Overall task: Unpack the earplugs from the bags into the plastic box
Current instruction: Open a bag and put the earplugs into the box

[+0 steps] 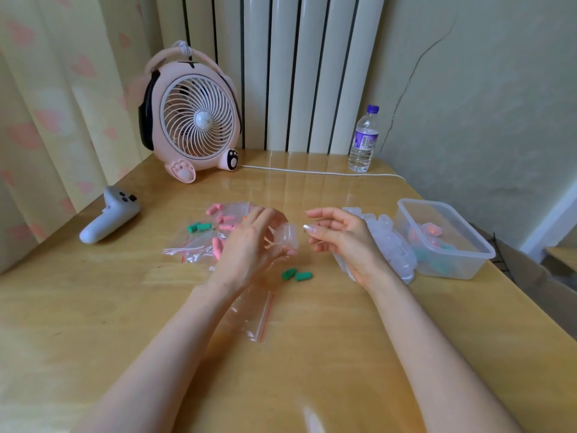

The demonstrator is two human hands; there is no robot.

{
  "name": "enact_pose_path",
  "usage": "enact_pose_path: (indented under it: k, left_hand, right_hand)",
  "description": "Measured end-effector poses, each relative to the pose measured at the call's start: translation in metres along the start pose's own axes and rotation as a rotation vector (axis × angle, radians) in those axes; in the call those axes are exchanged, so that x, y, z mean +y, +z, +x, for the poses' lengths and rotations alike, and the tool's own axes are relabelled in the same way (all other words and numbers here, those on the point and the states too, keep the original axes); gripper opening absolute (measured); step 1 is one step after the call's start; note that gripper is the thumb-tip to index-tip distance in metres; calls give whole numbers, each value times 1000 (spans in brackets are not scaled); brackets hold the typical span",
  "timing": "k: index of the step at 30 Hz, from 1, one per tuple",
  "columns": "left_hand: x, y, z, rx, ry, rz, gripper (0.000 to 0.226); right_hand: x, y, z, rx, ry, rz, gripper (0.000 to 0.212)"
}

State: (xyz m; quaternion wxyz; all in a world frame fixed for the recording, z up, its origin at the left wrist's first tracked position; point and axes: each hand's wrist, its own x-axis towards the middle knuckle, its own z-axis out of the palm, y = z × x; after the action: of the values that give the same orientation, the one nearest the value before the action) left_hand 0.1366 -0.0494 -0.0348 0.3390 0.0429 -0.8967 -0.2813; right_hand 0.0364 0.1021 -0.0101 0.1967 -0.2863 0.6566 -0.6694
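Your two bare forearms reach forward over a wooden worktop (312, 354). Nearest you, an empty clear zip bag (254, 317) lies flat between them. Just past it, two green earplugs (296, 274) rest loose on the wood. Your left hand (246, 245) pinches a small clear case (288, 235) in its fingertips; your right hand (340, 239) hovers beside it, fingers loosely curled and apart, holding nothing. Behind the left hand lie bags (215, 232) of pink and green earplugs. Right of your right hand sits a heap of clear cases (395, 245), then the plastic box (443, 239), holding some earplugs. Farther back stand a white controller (109, 218), a pink fan (192, 115) and a bottle (363, 139).
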Motion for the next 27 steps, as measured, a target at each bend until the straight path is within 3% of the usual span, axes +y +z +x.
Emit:
enact_pose_path:
  k: [6,12,15,21,24,27]
  left_hand:
    - [6,4,-3,-4,64,-14,44]
    - [8,8,-2,0,-48,-224,48]
    - [12,5,0,-44,-165,-417,47]
    - [5,1,1,-21,-402,-570,26]
    - [6,-2,1,6,-441,-597,32]
    - [2,-5,2,117,-427,-442,35]
  right_hand:
    - [2,4,-1,-79,50,-149,26]
    - [0,3,-2,-80,-31,-101,15]
    - [1,5,-2,-38,-110,-203,22]
    - [10,10,1,82,-350,-530,36]
    - [11,10,1,48,-278,-557,37]
    - [12,5,1,-84,-85,-792,47]
